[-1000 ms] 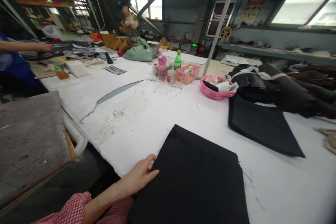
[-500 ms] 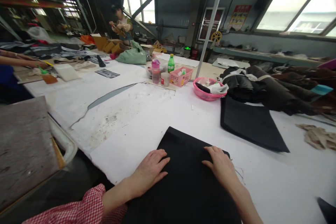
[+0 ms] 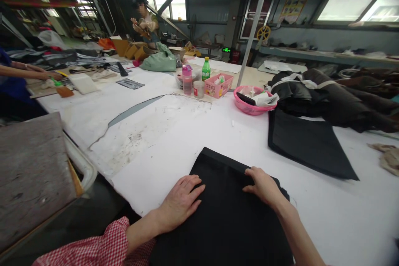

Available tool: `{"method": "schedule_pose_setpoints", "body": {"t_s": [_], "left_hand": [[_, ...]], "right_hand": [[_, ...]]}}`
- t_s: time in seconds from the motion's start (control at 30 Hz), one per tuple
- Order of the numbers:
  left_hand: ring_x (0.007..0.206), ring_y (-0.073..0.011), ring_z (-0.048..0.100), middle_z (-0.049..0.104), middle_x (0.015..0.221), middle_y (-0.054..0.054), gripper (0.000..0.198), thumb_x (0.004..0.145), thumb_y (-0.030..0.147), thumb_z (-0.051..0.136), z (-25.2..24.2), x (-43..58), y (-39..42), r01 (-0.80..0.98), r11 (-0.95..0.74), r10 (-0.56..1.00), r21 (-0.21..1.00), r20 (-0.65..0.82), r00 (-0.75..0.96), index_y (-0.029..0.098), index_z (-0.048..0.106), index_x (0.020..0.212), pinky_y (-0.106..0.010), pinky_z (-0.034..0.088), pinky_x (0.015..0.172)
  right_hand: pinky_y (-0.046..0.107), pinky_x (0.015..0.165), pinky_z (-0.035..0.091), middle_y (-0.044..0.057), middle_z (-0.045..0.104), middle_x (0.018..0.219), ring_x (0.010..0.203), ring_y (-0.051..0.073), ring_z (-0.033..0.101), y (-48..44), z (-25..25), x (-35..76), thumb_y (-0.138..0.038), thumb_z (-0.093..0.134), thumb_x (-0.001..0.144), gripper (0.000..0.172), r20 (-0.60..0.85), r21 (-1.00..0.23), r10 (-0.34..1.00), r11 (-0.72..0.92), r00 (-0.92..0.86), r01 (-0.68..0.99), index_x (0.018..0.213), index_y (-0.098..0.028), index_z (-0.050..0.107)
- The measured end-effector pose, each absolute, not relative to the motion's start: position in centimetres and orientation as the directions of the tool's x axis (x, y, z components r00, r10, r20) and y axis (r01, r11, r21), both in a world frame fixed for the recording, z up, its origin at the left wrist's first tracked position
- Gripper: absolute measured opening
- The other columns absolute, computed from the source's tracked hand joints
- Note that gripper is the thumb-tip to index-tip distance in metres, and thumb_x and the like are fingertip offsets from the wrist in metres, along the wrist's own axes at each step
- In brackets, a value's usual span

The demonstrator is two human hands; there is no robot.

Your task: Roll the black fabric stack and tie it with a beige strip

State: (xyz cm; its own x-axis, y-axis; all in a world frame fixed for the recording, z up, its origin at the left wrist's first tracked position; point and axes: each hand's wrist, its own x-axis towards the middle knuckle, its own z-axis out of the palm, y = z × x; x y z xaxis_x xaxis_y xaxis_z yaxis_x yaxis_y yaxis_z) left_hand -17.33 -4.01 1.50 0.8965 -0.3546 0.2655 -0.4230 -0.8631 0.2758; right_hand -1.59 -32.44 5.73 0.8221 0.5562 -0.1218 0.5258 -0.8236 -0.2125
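A stack of black fabric pieces (image 3: pixel 226 216) lies before me on the white-covered table. My left hand (image 3: pixel 183 201) rests on its left side, palm down, fingers stretched out and thumb a little apart. At the stack's far edge, my right hand (image 3: pixel 263 187) touches the fabric with bent fingers, its thumb spread from the index finger. A narrow strip shows along that far edge, to the left of the right hand. Farther right lies a second black stack of fabric (image 3: pixel 308 145), which neither hand touches.
A pink basket (image 3: pixel 254 106) holding small items stands beyond the stacks. Near it are a green bottle (image 3: pixel 206 70), a pink-lidded bottle (image 3: pixel 187 81) and a pink box (image 3: pixel 218 86). Dark fabric rolls (image 3: pixel 336 95) lie right. A co-worker's hands (image 3: pixel 46 75) are at far left.
My right hand has shifted slightly along the far edge with its fingers more bent, and a strip along that edge shows more plainly. My left hand stays in place on the fabric. The view has turned slightly.
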Motion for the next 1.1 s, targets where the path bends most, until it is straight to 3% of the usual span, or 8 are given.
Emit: {"method": "schedule_pose_setpoints", "body": {"t_s": [0.27,0.43,0.53,0.7,0.83,0.93,1.0,1.1], "left_hand": [[0.132,-0.0285,0.041,0.048,0.135,-0.013,0.043,0.089,0.018,0.055,1.6,-17.5,-3.9,-0.423,-0.868,-0.347,0.260,0.292,0.891,0.017,0.051,0.132,-0.049,0.040,0.110],[0.142,-0.0305,0.028,0.042,0.144,-0.014,0.065,0.084,0.016,0.060,4.1,-15.2,-3.9,-0.533,-0.835,-0.449,0.135,0.392,0.803,0.017,0.036,0.145,-0.052,0.027,0.117],[0.142,-0.0300,0.028,0.043,0.144,-0.013,0.071,0.082,0.016,0.064,6.1,-12.2,-4.7,-0.620,-0.776,-0.550,0.112,0.361,0.753,0.016,0.033,0.145,-0.051,0.019,0.120],[0.099,-0.0239,0.061,0.065,0.093,-0.007,0.019,0.082,0.013,0.061,8.8,-8.2,-5.4,-0.728,-0.668,-0.709,0.155,0.165,0.685,0.017,0.064,0.100,-0.042,0.037,0.106],[0.076,-0.0191,0.062,0.063,0.079,-0.003,0.007,0.076,0.019,0.070,9.6,-7.0,-3.2,-0.589,-0.746,-0.621,0.311,-0.006,0.784,0.018,0.063,0.074,-0.030,0.047,0.079],[0.079,-0.0198,0.063,0.067,0.081,-0.001,0.012,0.074,0.027,0.074,8.8,-6.5,-1.2,-0.353,-0.657,-0.514,0.666,-0.053,0.856,0.018,0.068,0.080,-0.027,0.046,0.077],[0.083,-0.0215,0.064,0.070,0.084,-0.002,0.023,0.073,0.033,0.075,7.6,-6.5,-0.5,-0.130,-0.481,-0.452,0.867,-0.118,0.884,0.016,0.069,0.087,-0.029,0.048,0.078],[0.092,-0.0241,0.066,0.072,0.099,-0.007,0.039,0.080,0.042,0.067,5.6,-7.0,-0.6,0.036,-0.320,-0.411,0.947,-0.173,0.895,0.012,0.067,0.104,-0.032,0.052,0.080]], "right_hand": [[0.042,0.084,0.038,0.004,0.054,0.087,0.085,0.024,0.050,-31.1,6.2,-7.6,-0.001,0.050,0.086,0.020,0.051,-0.070,0.566,-0.820,0.822,0.569,0.091,-0.019,0.057],[0.043,0.090,0.039,0.005,0.053,0.090,0.090,0.025,0.049,-31.2,5.5,-10.7,-0.004,0.049,0.089,0.028,0.237,0.045,0.588,-0.802,0.773,0.596,0.111,-0.020,0.058],[0.045,0.096,0.038,0.005,0.053,0.090,0.094,0.026,0.050,-31.1,5.6,-11.5,-0.005,0.052,0.088,0.021,0.277,0.034,0.598,-0.788,0.752,0.614,0.101,-0.020,0.060],[0.045,0.103,0.035,0.003,0.054,0.087,0.088,0.022,0.053,-31.4,6.4,-12.3,-0.003,0.047,0.087,0.024,0.352,0.000,0.605,-0.764,0.715,0.646,0.098,-0.021,0.058],[0.040,0.076,0.044,0.002,0.056,0.085,0.077,0.023,0.054,-34.6,6.6,-11.4,-0.009,0.048,0.084,0.021,0.268,-0.010,0.510,-0.847,0.817,0.532,0.093,-0.025,0.058],[0.039,0.069,0.043,0.002,0.061,0.087,0.077,0.024,0.058,-38.1,6.3,-9.3,-0.022,0.053,0.083,0.012,0.147,-0.112,0.403,-0.901,0.903,0.420,0.090,-0.027,0.061],[0.037,0.066,0.045,0.000,0.066,0.086,0.077,0.025,0.062,-39.8,6.0,-7.8,-0.035,0.058,0.081,0.012,0.008,-0.304,0.289,-0.911,0.957,0.278,0.090,-0.028,0.063],[0.036,0.068,0.051,0.001,0.071,0.086,0.080,0.027,0.066,-40.9,5.3,-6.4,-0.050,0.065,0.074,0.031,-0.211,-0.682,0.192,-0.731,0.958,-0.004,0.091,-0.024,0.066]]}}
